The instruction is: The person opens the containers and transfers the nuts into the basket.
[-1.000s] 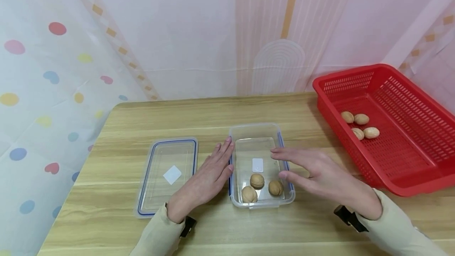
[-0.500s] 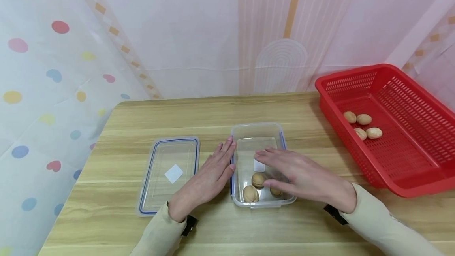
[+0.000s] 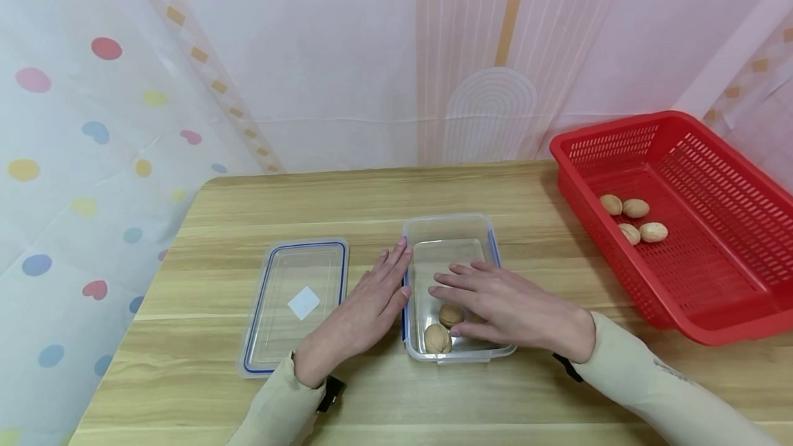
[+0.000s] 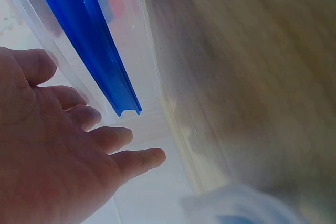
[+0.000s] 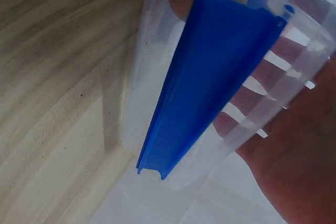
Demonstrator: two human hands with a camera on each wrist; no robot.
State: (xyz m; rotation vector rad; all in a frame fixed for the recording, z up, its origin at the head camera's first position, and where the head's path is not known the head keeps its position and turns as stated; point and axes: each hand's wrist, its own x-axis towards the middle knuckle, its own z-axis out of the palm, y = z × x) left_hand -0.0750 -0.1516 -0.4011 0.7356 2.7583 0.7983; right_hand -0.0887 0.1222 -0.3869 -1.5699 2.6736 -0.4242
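Note:
A clear plastic food container with blue side clips stands uncovered mid-table. Two walnuts show near its front end: one walnut at the left corner, another walnut just behind. My left hand lies along the outside of the left wall, fingers extended; the left wrist view shows the blue clip beside them. My right hand reaches over the right wall, fingers spread above the container's inside. In the right wrist view its fingers appear through the clear wall behind the blue clip, apparently holding nothing.
Left of the container lies its clear lid with a blue seal and a white label. A red plastic basket stands at the right, with several nuts at its left side. A printed cloth hangs behind the table.
My right hand has moved left, from the container's right edge to over its inside, and now covers the third walnut. The left hand has stayed beside the left wall.

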